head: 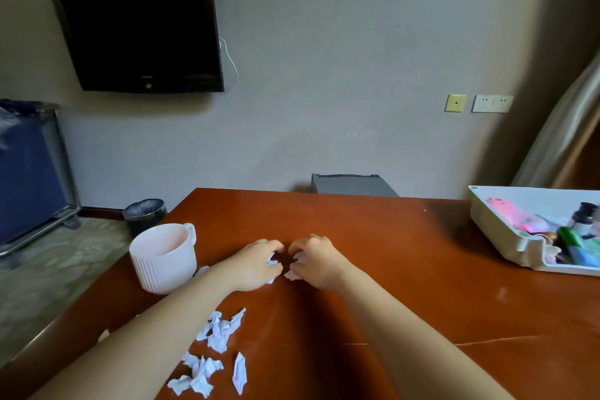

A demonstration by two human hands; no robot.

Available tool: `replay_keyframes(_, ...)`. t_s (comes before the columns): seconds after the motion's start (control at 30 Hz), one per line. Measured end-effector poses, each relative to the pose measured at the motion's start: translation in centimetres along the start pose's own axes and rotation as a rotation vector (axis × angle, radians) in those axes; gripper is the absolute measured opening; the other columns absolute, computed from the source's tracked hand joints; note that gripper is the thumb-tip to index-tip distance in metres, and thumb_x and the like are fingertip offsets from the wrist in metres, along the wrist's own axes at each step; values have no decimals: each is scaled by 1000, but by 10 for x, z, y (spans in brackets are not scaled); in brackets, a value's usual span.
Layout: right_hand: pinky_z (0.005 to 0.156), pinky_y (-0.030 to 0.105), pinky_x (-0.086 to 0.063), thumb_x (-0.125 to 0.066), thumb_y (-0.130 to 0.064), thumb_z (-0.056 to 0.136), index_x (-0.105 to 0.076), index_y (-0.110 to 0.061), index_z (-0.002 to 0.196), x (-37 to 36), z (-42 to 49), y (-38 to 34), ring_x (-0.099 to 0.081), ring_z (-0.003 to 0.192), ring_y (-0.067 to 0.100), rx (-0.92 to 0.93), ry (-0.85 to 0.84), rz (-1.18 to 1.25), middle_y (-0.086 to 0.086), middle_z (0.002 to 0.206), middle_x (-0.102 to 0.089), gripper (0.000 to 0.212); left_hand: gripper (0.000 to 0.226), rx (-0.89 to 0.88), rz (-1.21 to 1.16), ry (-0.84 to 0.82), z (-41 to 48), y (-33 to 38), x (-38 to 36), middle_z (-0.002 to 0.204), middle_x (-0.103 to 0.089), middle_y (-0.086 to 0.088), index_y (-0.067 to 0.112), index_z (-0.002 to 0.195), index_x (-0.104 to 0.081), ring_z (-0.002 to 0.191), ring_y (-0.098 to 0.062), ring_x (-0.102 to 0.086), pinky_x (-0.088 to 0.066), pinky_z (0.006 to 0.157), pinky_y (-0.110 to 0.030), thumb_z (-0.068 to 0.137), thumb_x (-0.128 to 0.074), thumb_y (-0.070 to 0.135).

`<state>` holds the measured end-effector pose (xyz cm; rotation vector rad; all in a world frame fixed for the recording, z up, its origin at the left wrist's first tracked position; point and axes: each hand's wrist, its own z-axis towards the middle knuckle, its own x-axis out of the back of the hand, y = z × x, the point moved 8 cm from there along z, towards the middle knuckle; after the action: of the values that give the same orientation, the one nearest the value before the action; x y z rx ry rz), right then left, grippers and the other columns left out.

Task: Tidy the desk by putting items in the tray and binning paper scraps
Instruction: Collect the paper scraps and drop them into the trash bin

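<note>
Grey wall is filling the head view's background, with a dark TV [136, 29] hanging on it and sockets [492, 103] sitting further right. Below, I am looking at a brown desk [406, 269] that is taking up the lower half of the view.

I am seeing both hands meeting near the desk's middle, knuckles up. My left hand [256, 265] is curling over white paper bits, with a scrap [271, 261] peeking out at its fingertips. My right hand [316, 265] is curling the same way, with another scrap [292, 275] showing under its thumb side. Both are cupping and pinching at paper against the desk; I cannot tell how firmly either one is gripping.

More scraps [220, 331] are lying loose nearer to me, between my forearms, with a second cluster [201, 373] closer still. A white ribbed bin [164, 258] is standing just left of the left hand. A white tray [493, 221] is sitting at the far right, well apart from the hands, holding pink, green and dark items. On the floor past the desk corner, a dark lined bin [144, 213] is standing.
</note>
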<state>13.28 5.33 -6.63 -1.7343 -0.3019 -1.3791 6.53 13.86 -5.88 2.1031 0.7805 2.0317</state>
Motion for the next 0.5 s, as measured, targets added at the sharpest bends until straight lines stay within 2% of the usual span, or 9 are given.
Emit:
replay_keyframes(0.07,105,40,-37,-59,-38,83,-56,-25,120,4,-5,5,-39,127,27,-45,-8,-95,4,126,-57,39,50,9,179,-18,-8,3,0,149,-34,0,25,143,-35,134,-22,-37,-40,105,-34,96,-49,30)
replay_keyframes(0.17,102,41,-41,-64,-49,80,-53,-27,127,6,-14,6,-37,127,29,-93,-40,-152,3,129,-54,53,47,25,317,22,-16,5,5,143,-40,-2,26,140,-39,127,-23,-43,-45,100,-33,95,-52,30)
replay_keyframes(0.27,99,41,-44,-65,-34,84,-54,-21,128,9,-20,-2,-42,125,31,-93,-5,-122,7,131,-51,47,36,44,295,95,-18,8,9,130,-53,-4,21,130,-52,113,-21,-55,-49,87,-24,95,-53,25)
replay_keyframes(0.37,89,37,-51,-60,-15,87,-61,-14,116,11,-21,-6,-56,110,31,-94,45,-56,11,121,-57,29,24,76,253,145,-19,11,10,111,-62,-4,18,116,-61,92,-18,-60,-47,69,-19,93,-56,23)
replay_keyframes(0.5,81,32,-53,-61,-2,86,-65,-8,107,12,-28,-5,-64,100,28,-114,51,5,11,108,-67,23,18,98,176,172,-19,11,10,104,-63,-5,17,107,-66,88,-21,-62,-50,67,-24,91,-58,16)
